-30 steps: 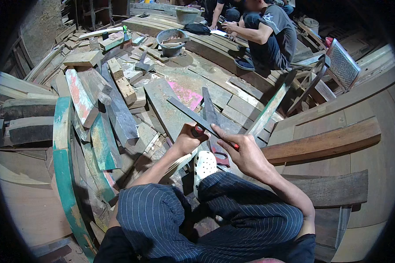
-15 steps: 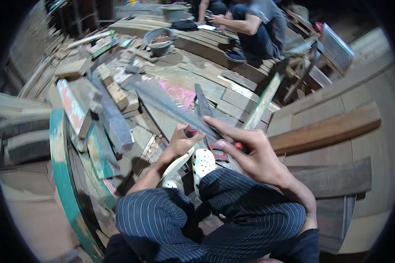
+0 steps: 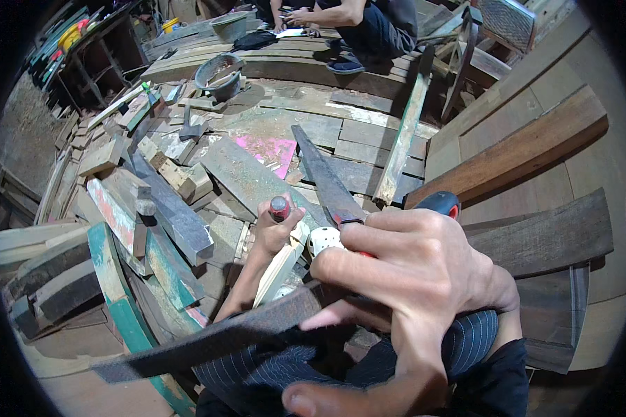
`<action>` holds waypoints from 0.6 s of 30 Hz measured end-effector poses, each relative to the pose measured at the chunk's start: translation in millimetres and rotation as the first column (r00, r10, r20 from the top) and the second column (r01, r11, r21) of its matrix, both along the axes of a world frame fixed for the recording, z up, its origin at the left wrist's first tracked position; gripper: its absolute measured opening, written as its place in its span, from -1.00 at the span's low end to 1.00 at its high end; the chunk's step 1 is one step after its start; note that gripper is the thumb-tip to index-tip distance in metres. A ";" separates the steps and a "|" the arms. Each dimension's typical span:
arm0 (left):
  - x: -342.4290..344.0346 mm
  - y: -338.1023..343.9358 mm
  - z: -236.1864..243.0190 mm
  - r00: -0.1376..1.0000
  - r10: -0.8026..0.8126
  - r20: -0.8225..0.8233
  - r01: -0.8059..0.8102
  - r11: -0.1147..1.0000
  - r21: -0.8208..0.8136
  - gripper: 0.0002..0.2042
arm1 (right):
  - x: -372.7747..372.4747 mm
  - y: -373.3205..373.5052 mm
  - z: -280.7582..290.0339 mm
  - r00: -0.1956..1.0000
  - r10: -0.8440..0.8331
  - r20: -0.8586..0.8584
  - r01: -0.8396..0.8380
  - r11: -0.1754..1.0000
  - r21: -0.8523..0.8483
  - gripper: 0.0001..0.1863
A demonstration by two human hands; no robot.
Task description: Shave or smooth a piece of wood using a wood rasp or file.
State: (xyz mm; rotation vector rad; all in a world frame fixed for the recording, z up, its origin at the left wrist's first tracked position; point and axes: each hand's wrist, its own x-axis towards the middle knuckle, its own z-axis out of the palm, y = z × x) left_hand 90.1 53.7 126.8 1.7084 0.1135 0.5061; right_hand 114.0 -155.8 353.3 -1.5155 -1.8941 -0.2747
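Observation:
My left hand (image 3: 271,233) is closed around a round, red-ended handle (image 3: 279,206) that sticks up from the fist. Beside its thumb slants a pale, freshly cut wood strip (image 3: 277,272); whether it joins the handle is hidden. My right hand (image 3: 410,278), large and close, wraps a black-and-red handle (image 3: 444,202), mostly covered by the fingers. A long, dark, rusty machete-like blade (image 3: 215,337) runs from that hand leftward over my striped trousers. Past both hands a handsaw (image 3: 323,174) lies on the planks, its grip partly hidden.
Wood offcuts (image 3: 177,215) pile up at the left, including a curved green-painted piece (image 3: 129,323). A hammer (image 3: 190,125) lies farther off, near a bucket (image 3: 218,78). Another person (image 3: 372,28) squats at the far side. Brown beams (image 3: 522,149) lie at right.
My right hand has come nearer and lower, and its blade, blurred and pointing away before, now points left across my lap. My left hand has shifted slightly left. The view has turned.

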 end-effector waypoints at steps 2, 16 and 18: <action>-1.8 -6.5 6.7 0.999 -0.038 -0.015 0.036 0.994 -0.106 -0.71 | 1.1 2.4 6.5 1.000 0.026 0.001 -0.026 0.998 0.056 -0.69; 0.8 -3.4 2.0 1.000 -0.010 -0.028 0.007 0.997 -0.076 -0.74 | 7.4 10.9 -8.8 0.972 -0.110 -0.206 0.118 0.993 0.025 -0.65; -10.9 -1.2 5.0 0.998 0.051 0.029 -0.050 0.998 -0.040 -0.73 | 7.5 23.7 -4.8 0.950 -0.212 -0.229 0.154 0.957 -0.246 -0.63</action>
